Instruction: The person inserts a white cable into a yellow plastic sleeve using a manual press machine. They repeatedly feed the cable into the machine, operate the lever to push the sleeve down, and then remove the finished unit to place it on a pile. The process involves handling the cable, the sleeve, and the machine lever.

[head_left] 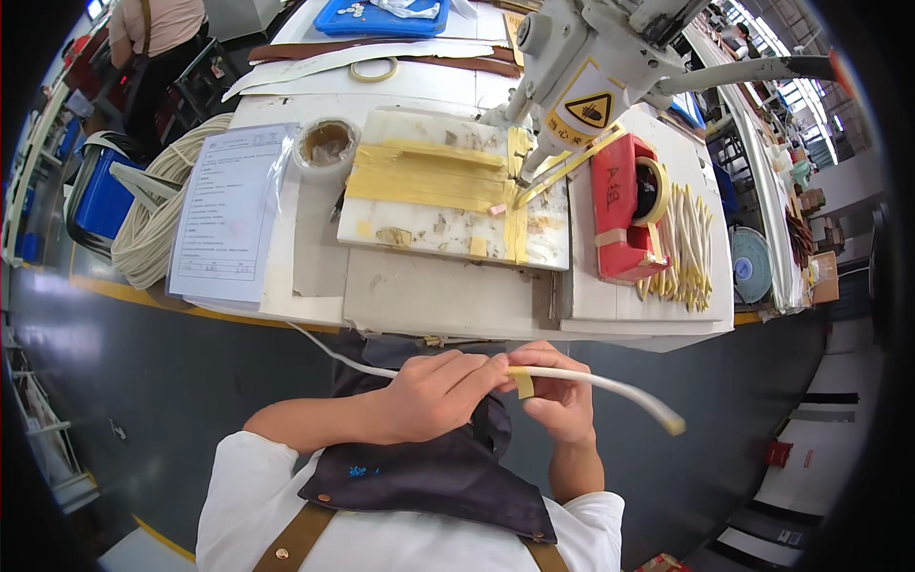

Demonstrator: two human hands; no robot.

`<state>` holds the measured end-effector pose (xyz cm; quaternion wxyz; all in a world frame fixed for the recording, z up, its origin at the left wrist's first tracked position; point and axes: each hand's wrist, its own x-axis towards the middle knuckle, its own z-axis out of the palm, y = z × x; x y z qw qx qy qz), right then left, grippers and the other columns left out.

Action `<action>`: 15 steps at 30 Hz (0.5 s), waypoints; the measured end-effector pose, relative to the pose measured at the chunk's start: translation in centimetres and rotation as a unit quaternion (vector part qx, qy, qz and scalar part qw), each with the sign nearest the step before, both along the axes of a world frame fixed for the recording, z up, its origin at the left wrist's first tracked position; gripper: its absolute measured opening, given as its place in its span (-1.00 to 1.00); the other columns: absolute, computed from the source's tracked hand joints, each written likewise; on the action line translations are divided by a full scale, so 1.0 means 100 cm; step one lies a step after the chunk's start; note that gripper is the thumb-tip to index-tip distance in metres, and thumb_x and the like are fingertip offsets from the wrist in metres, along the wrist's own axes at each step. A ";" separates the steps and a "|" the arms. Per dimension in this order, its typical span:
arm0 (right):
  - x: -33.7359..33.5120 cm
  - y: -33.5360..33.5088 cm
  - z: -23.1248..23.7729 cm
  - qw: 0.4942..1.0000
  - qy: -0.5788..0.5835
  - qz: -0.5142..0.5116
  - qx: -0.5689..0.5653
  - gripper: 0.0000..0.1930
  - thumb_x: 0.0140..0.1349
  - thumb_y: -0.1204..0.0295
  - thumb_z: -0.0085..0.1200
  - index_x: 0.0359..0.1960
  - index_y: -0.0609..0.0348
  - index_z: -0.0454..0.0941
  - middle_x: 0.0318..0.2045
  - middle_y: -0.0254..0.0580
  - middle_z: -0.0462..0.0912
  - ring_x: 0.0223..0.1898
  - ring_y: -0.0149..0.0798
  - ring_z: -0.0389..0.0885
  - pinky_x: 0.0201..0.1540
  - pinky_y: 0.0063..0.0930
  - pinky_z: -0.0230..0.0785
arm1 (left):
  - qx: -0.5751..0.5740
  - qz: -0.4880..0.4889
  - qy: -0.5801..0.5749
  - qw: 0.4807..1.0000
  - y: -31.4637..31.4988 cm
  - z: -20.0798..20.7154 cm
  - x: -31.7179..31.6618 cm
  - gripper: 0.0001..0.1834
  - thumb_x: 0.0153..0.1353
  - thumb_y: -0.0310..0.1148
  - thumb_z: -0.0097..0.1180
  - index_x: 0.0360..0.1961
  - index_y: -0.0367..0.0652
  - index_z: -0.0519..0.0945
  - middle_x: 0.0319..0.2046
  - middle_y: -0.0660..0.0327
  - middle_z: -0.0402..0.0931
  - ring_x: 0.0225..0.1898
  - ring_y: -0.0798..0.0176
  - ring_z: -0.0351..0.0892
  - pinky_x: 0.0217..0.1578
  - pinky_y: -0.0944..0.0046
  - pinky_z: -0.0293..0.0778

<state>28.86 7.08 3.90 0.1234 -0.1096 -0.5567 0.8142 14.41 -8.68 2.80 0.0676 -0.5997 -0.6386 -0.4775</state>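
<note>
A white cord (610, 384) crosses in front of my body, with yellow tape round its right tip. My left hand (434, 396) is closed on it, fingertips pinching beside my right hand. My right hand (562, 393) grips the same cord from behind and below. Between the two hands a short strip of yellow tape (523, 384) is stuck on the cord, its loose end hanging down. Leftward, the cord runs up towards the table edge. On the table's right lies a pile of short white cord pieces (688, 253) with yellow-taped ends.
A press machine (581, 86) with a lever stands over a taped white board (457, 191). Beside it sits a red tape dispenser (624, 210). A printed sheet (229, 205), a clear tape roll (326, 145) and a cord coil (157, 229) are at left. Another person (157, 48) sits far left.
</note>
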 end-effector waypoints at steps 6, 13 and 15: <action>-0.003 -0.010 0.002 0.995 -0.046 -0.057 0.071 -0.69 0.08 0.68 0.30 -0.09 0.43 0.64 -0.15 -0.07 0.63 -0.17 -0.27 0.67 -0.18 -0.45 0.57 | -0.005 0.010 0.082 0.997 -0.006 -0.003 -0.005 -0.64 0.15 -0.47 0.28 -0.04 -0.44 0.60 -0.41 0.23 0.54 -0.52 0.34 0.52 -0.53 0.39 0.49; -0.011 0.002 0.002 0.905 -0.018 -0.072 0.419 -0.84 0.02 0.73 0.27 -0.33 0.30 0.71 -0.43 -0.12 0.69 -0.41 -0.26 0.67 -0.39 -0.46 0.51 | -0.093 -0.065 -0.073 0.991 -0.003 -0.010 -0.005 -0.71 0.18 -0.39 0.35 -0.12 -0.32 0.67 -0.54 0.25 0.54 -0.59 0.37 0.50 -0.59 0.37 0.41; -0.011 0.008 -0.001 0.900 -0.005 -0.045 0.433 -0.84 0.01 0.72 0.27 -0.35 0.28 0.71 -0.44 -0.12 0.69 -0.43 -0.26 0.67 -0.40 -0.46 0.51 | -0.176 -0.123 -0.264 0.940 -0.001 -0.004 -0.010 -0.76 0.25 -0.35 0.31 -0.18 -0.33 0.68 -0.59 0.28 0.52 -0.64 0.43 0.46 -0.62 0.38 0.36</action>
